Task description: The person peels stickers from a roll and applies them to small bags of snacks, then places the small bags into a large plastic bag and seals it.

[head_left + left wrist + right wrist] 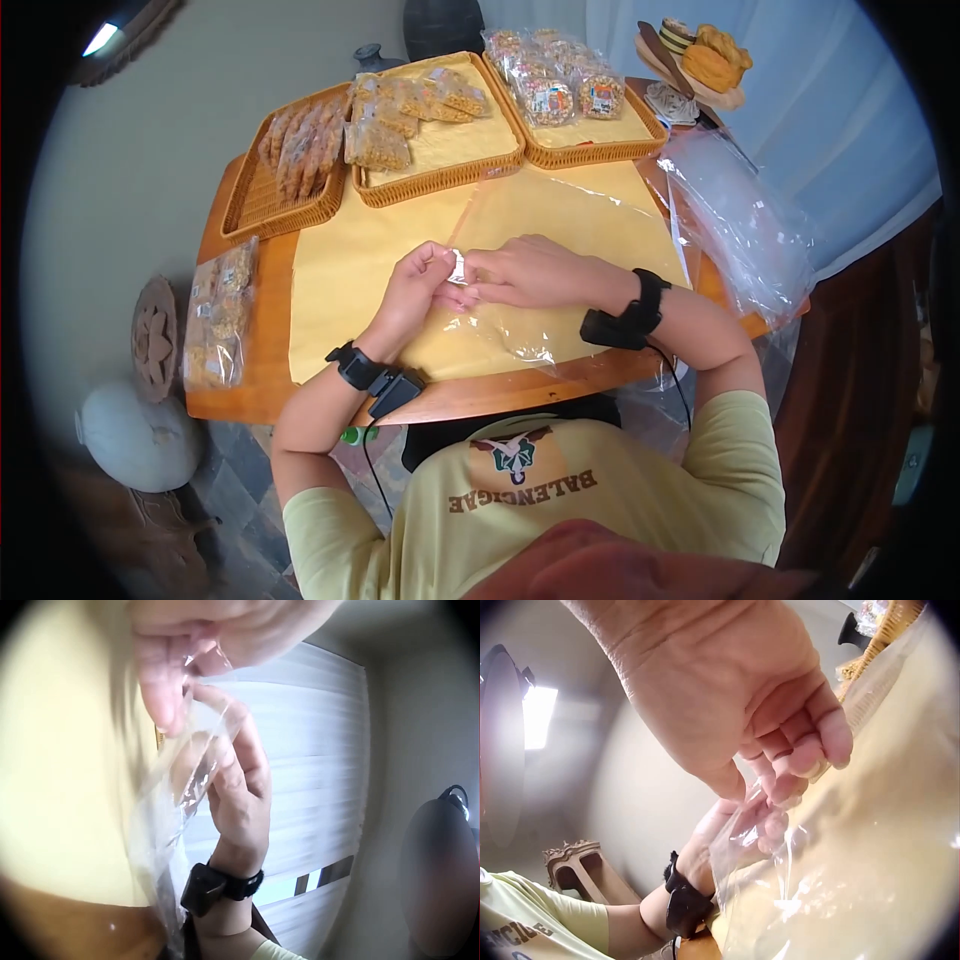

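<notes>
A large clear plastic bag (580, 215) lies over the yellow sheet on the table, its edge raised between two hands. The left hand (412, 290) pinches the film near the middle of the table. Close beside it, the right hand (540, 270) grips the same edge between thumb and curled fingers. In the left wrist view, the shiny plastic bag (154, 832) hangs down in folds below the fingers. The right wrist view has the right hand (727, 697) above, with the bag's film (780, 900) stretched toward the left hand (739, 825).
Along the back stand wicker trays (440, 180) with packets of snacks (380, 145). More clear bags (735, 230) lie at the table's right end. Several filled packets (220, 315) lie at the left edge. A white round jar (140, 437) stands beside the table.
</notes>
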Motion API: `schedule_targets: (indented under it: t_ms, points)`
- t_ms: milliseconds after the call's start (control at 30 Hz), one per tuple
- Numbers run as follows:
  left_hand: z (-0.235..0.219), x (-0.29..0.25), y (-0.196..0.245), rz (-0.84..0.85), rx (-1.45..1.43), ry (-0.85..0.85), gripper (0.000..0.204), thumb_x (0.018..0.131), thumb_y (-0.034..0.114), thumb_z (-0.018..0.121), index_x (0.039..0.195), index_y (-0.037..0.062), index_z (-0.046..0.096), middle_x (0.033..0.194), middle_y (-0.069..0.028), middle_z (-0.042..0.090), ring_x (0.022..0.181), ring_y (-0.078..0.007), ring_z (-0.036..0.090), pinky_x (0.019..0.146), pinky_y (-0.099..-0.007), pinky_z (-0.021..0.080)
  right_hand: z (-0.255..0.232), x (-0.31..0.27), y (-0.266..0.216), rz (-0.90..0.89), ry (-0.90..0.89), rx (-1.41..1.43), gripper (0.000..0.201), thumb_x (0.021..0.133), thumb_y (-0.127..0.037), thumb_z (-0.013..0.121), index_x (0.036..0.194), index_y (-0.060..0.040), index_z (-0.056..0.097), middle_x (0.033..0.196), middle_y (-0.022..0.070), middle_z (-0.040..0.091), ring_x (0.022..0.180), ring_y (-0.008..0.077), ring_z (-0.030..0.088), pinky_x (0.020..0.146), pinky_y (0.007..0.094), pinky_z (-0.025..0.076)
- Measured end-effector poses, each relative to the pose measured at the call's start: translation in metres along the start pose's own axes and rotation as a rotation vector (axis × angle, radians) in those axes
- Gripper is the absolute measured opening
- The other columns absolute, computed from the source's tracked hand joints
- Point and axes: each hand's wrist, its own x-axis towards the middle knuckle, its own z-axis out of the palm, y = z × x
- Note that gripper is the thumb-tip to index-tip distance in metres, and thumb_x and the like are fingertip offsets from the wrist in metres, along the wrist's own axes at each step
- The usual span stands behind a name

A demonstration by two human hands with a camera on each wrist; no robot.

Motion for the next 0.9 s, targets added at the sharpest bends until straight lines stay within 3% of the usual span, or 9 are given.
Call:
schedule_targets:
  t_ms: [233, 333, 400, 433, 500, 533, 567, 667, 900]
  points:
    - [-0.029, -0.010, 0.014, -0.018, 0.230, 0.081, 0.012, 0.090, 0.012, 0.043, 0.085, 0.0030, 0.049, 0.071, -0.0074, 0.058, 0.054, -0.0131, 0.058, 0.051, -0.0229, 0.049, -0.002, 0.003, -0.025, -0.017, 0.148, -0.102, 0.022, 0.081, -0.027, 0.053, 0.072, -0.0070, 0.050, 0.064, 0.0121, 0.055, 0.056, 0.0308, 0.055, 0.049, 0.0403, 0.040]
    - [-0.033, -0.015, 0.018, -0.173, 0.477, 0.039, 0.010, 0.086, 0.012, 0.048, 0.084, 0.0028, 0.048, 0.074, -0.0092, 0.057, 0.053, -0.0171, 0.057, 0.046, -0.0267, 0.046, 0.010, -0.005, -0.031, -0.118, 0.166, -0.167, 0.019, 0.079, -0.023, 0.054, 0.073, -0.0057, 0.049, 0.065, 0.0104, 0.054, 0.056, 0.0279, 0.055, 0.049, 0.0375, 0.043]
    - [-0.016, -0.032, 0.033, 0.234, 1.257, 0.123, 0.010, 0.079, 0.010, 0.055, 0.082, 0.0041, 0.048, 0.080, -0.0114, 0.054, 0.067, -0.0248, 0.057, 0.055, -0.0322, 0.045, 0.018, -0.007, -0.038, -0.178, 0.165, -0.215, 0.018, 0.080, -0.021, 0.053, 0.073, -0.0051, 0.049, 0.065, 0.0095, 0.053, 0.057, 0.0266, 0.056, 0.048, 0.0362, 0.043]
    - [-0.011, -0.037, 0.039, 0.236, 1.258, 0.114, 0.010, 0.079, 0.010, 0.055, 0.082, 0.0041, 0.048, 0.080, -0.0114, 0.054, 0.067, -0.0248, 0.057, 0.055, -0.0322, 0.045, 0.022, -0.007, -0.041, -0.253, 0.160, -0.264, 0.016, 0.080, -0.018, 0.053, 0.073, -0.0045, 0.048, 0.066, 0.0086, 0.051, 0.057, 0.0253, 0.056, 0.048, 0.0348, 0.044]
    - [-0.002, -0.046, 0.049, 0.698, 1.687, 0.122, 0.014, 0.070, 0.007, 0.056, 0.080, 0.0038, 0.047, 0.088, -0.0142, 0.051, 0.084, -0.0300, 0.053, 0.066, -0.0349, 0.043, 0.021, -0.008, -0.045, -0.312, 0.171, -0.317, 0.011, 0.076, -0.014, 0.054, 0.074, -0.0052, 0.048, 0.067, 0.0069, 0.051, 0.058, 0.0225, 0.056, 0.048, 0.0332, 0.045]
    - [-0.003, -0.049, 0.056, 0.740, 1.767, -0.056, 0.021, 0.065, 0.005, 0.055, 0.085, 0.0025, 0.050, 0.096, -0.0147, 0.051, 0.089, -0.0288, 0.051, 0.074, -0.0344, 0.042, 0.017, -0.009, -0.049, -0.344, 0.195, -0.349, 0.010, 0.072, -0.013, 0.055, 0.074, -0.0053, 0.048, 0.066, 0.0065, 0.051, 0.058, 0.0215, 0.056, 0.048, 0.0327, 0.045]
    - [-0.004, -0.049, 0.055, 0.740, 1.767, -0.053, 0.021, 0.065, 0.005, 0.055, 0.085, 0.0025, 0.050, 0.096, -0.0147, 0.051, 0.089, -0.0288, 0.051, 0.074, -0.0344, 0.042, 0.013, -0.009, -0.053, -0.377, 0.218, -0.381, 0.011, 0.069, -0.012, 0.055, 0.074, -0.0053, 0.049, 0.065, 0.0061, 0.050, 0.059, 0.0205, 0.056, 0.049, 0.0322, 0.045]
    - [-0.010, -0.042, 0.041, 0.727, 1.520, -0.571, 0.045, 0.069, 0.014, 0.053, 0.112, 0.0019, 0.049, 0.113, -0.0152, 0.049, 0.105, -0.0301, 0.047, 0.090, -0.0384, 0.037, 0.010, -0.009, -0.057, -0.493, 0.291, -0.336, 0.013, 0.063, -0.011, 0.056, 0.072, -0.0048, 0.050, 0.063, 0.0052, 0.050, 0.061, 0.0181, 0.056, 0.049, 0.0300, 0.045]
    - [0.041, -0.005, 0.034, 0.841, 1.667, -0.705, 0.049, 0.080, 0.029, 0.046, 0.128, 0.0205, 0.039, 0.131, -0.0144, 0.034, 0.119, -0.0349, 0.034, 0.095, -0.0488, 0.031, 0.001, -0.004, -0.079, -0.698, 0.246, -0.357, 0.010, 0.063, -0.012, 0.056, 0.065, -0.0049, 0.049, 0.061, 0.0066, 0.053, 0.059, 0.0178, 0.055, 0.048, 0.0286, 0.045]
